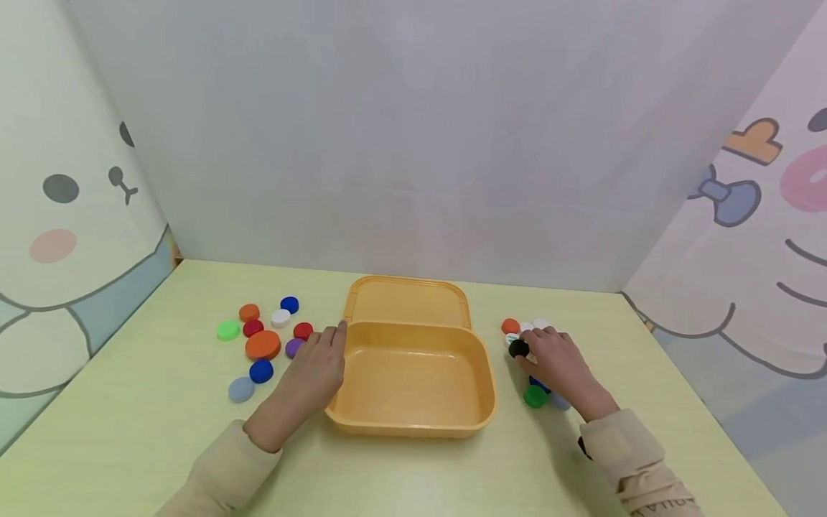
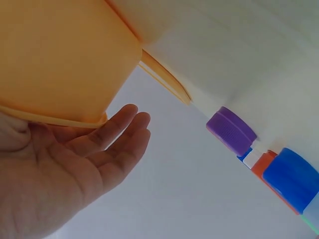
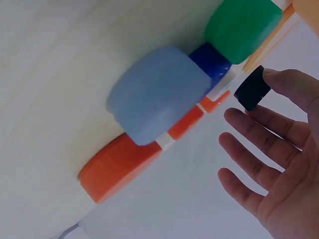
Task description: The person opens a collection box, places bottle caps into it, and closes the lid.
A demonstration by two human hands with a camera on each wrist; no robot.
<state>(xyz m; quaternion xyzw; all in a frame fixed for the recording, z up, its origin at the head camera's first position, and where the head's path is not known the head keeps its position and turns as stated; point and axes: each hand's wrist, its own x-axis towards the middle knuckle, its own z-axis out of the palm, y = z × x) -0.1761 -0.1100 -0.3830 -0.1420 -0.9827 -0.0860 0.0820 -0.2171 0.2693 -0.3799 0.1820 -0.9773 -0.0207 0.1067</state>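
Note:
My right hand [image 1: 555,362] pinches a small black bottle cap [image 3: 253,88] between thumb and fingertip, above the right-hand group of caps. Close to it are a green cap [image 1: 535,396], an orange cap [image 1: 510,326] and a light blue cap [image 3: 159,94]; the hand partly hides others. My left hand [image 1: 316,366] touches the left rim of a yellow plastic box [image 1: 413,431]. Its fingers look relaxed and loosely extended in the left wrist view, while the rim hides the thumb. Beside that hand lies a purple cap [image 2: 232,130].
Several caps lie left of the box, among them a large orange cap [image 1: 263,345] and a light green cap [image 1: 228,330]. The box's lid [image 1: 408,300] lies flat behind it. A black item [image 1: 584,446] is partly covered by the right sleeve. A grey wall [image 1: 400,143] bounds the table's back.

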